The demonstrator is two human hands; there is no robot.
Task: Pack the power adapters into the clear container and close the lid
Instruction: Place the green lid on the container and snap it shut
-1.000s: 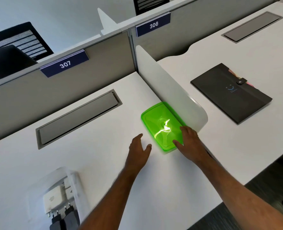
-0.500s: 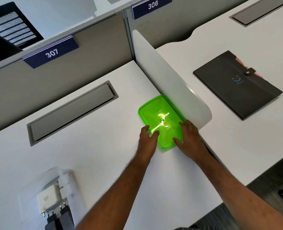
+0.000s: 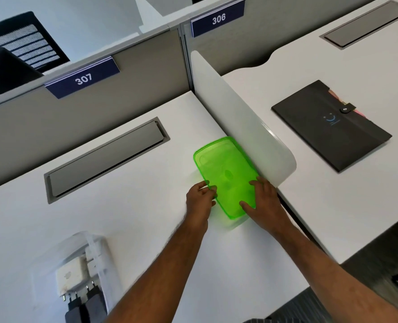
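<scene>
Against the divider [image 3: 240, 117], lid [image 3: 226, 173] lies lengthwise.

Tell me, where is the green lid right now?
The green lid lies on the white desk, right of middle in the head view, against the white divider, with the left hand and right hand on its near end.
</scene>
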